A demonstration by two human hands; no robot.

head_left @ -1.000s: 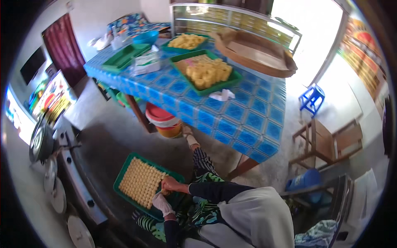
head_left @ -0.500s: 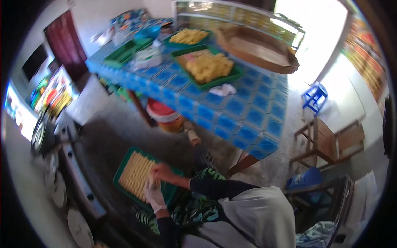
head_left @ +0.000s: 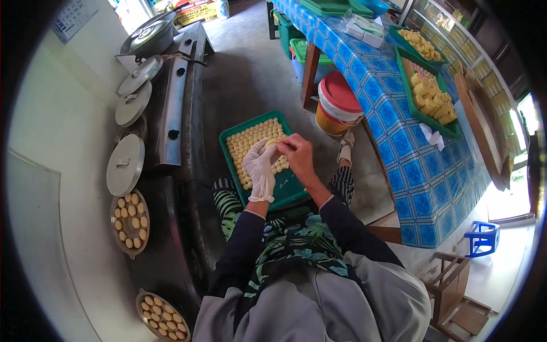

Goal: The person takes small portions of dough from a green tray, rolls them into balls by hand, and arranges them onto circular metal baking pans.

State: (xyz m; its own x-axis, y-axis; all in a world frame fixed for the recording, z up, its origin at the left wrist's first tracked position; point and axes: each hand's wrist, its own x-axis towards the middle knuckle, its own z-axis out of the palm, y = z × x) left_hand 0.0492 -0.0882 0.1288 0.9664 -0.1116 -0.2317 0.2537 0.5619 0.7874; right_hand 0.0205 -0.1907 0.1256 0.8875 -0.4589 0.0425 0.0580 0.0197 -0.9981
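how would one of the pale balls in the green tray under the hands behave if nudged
The pale balls look small and rounded, so one would probably be light and could roll. Packed close together in the green tray, though, most would likely be stopped by their neighbours.

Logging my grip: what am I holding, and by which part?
A small yellow piece, at the fingertips of the left hand and right hand; exact contact points unclear.
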